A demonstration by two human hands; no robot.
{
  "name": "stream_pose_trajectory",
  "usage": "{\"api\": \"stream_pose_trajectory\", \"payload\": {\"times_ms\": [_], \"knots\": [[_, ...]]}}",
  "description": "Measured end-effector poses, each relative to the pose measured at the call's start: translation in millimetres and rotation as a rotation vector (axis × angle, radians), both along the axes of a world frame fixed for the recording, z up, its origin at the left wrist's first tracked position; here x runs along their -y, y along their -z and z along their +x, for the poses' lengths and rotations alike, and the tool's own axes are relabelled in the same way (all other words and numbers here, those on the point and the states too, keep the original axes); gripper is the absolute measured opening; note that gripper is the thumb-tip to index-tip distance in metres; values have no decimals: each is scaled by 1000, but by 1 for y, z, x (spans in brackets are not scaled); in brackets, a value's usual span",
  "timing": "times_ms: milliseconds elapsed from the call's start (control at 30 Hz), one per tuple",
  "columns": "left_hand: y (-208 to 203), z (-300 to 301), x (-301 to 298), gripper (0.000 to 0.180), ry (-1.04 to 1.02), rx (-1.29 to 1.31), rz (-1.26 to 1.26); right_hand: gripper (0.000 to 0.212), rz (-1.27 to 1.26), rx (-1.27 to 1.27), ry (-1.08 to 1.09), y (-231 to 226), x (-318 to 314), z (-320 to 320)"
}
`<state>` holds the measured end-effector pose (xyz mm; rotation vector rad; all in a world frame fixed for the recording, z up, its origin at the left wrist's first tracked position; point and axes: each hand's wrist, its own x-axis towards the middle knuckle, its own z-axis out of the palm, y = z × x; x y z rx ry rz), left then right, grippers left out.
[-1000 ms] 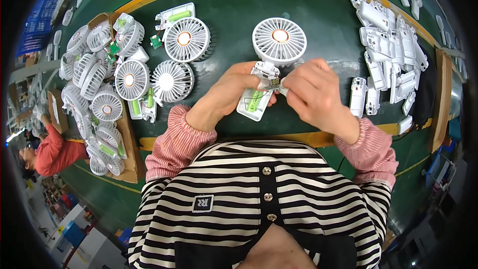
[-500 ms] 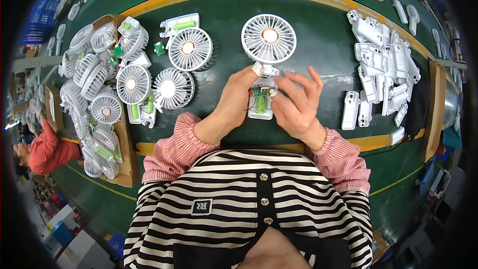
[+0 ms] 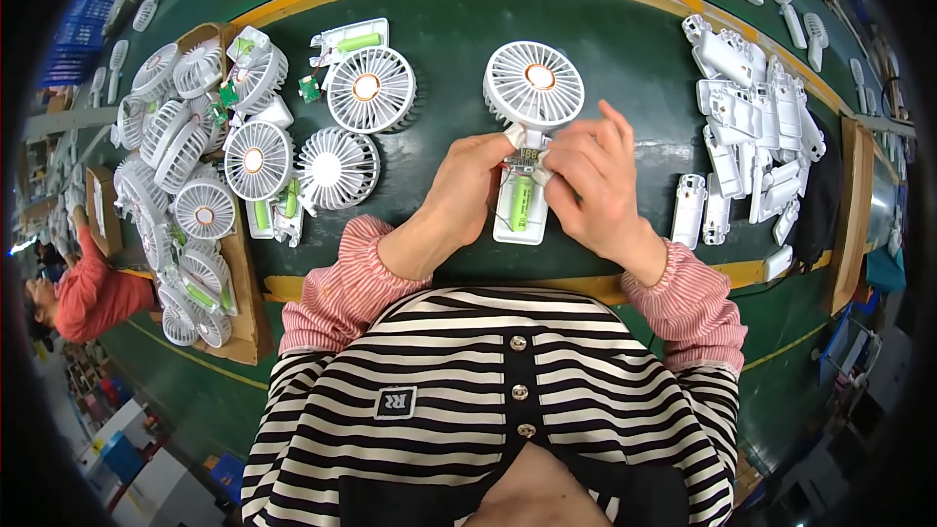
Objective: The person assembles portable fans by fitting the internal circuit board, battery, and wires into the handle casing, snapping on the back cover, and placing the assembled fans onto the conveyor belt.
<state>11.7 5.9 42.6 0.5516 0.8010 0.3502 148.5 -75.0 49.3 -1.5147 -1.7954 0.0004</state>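
In front of me lies a white handheld fan [image 3: 535, 83], its round head pointing away and its handle open. My left hand [image 3: 461, 183] grips the fan's neck and handle from the left, thumb near the neck. A small circuit board [image 3: 528, 155] with a digit display sits at the top of the handle. My right hand [image 3: 597, 181] pinches that board's right edge between thumb and index finger, the other fingers raised and bent. Below the board a green battery cell [image 3: 520, 203] shows in the handle shell. Finger covers on both hands partly hide the contact.
Left of my hands lie more open fans [image 3: 370, 88] with dangling boards. Beyond them a cardboard box [image 3: 252, 317] is heaped with fans. To the right stands a pile of white handle covers [image 3: 737, 127]. A co-worker in red [image 3: 102, 288] is at far left.
The fan has shifted slightly right and toward me. The circuit board has moved up the handle, so more of the battery shows. My right hand has turned and moved a little right.
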Motion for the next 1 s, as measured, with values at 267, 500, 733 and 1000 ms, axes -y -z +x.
{"api": "stream_pose_trajectory", "payload": {"times_ms": [267, 500, 733, 1000], "knots": [[6, -2, -5, 25, 39, 49, -58, 16, -102, -103, -49, -10, -1, 6], [-1, -2, -9, 32, 70, 189, -123, 16, -84, -325, -56, -8, -3, 5], [-2, -3, -9, 32, 89, 226, -175, 12, -112, -424, -73, -7, -4, 4], [-1, -3, -8, 36, 87, 230, -155, 12, -131, -447, -58, -2, -3, 2]]}}
